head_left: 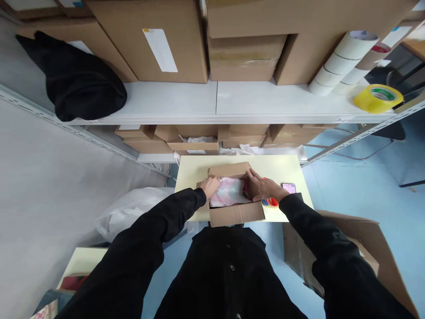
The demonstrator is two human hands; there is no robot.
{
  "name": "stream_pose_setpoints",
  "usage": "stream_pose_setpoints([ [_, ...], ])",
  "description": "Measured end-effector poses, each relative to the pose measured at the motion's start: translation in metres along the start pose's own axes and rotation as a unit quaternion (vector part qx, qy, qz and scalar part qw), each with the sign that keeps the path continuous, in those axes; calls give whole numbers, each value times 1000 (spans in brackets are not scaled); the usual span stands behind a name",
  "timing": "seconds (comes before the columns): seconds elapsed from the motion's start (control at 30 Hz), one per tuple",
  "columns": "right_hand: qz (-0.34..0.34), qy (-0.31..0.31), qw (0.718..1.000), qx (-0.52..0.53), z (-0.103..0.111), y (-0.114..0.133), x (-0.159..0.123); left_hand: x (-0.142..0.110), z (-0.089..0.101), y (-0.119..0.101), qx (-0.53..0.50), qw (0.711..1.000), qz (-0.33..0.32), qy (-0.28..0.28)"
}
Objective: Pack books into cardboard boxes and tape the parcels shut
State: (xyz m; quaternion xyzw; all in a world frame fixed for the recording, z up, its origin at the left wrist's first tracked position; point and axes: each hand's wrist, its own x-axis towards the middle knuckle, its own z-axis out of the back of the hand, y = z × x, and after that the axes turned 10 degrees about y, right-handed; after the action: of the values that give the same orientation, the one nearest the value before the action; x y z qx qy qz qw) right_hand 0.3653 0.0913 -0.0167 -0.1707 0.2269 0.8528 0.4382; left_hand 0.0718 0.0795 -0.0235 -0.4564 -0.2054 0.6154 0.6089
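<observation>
The pastel sheet (229, 191) lies in the open carton (237, 215) on the table (192, 169). Your left hand (210, 186) curls at the sheet's corner—I can't tell if it grips. Your right hand (264, 188), fingers extended, touches the carton's right side—brace lightly there.

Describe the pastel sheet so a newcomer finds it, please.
Before the shelf, find the pale yellow table and its open cardboard box. The sheet lies inside, between left hand and right hand; its pink-and-bluish tint differs from the brown flaps.
</observation>
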Motion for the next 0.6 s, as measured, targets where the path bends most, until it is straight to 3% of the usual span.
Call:
stream_pose_setpoints([
  [0.1,-2,-4,1000,-2,2,3,0,-18,21,-3,116,993,-1,29],
  [0.2,-4,-5,1000,-2,6,6,-1,-40,35,-10,303,949,-73,45],
  [0.3,-12,0,1000,-15,9,8,-3,-60,28,-11,384,895,-198,110],
  [0.37,-17,2,999,-34,10,9,-3,-69,14,-7,411,868,-232,155],
  [0.47,-19,2,997,-72,12,9,-4,-70,-9,3,447,850,-202,191],
  [0.6,-29,-1,993,-117,15,12,-5,-50,-30,10,399,873,-109,258],
])
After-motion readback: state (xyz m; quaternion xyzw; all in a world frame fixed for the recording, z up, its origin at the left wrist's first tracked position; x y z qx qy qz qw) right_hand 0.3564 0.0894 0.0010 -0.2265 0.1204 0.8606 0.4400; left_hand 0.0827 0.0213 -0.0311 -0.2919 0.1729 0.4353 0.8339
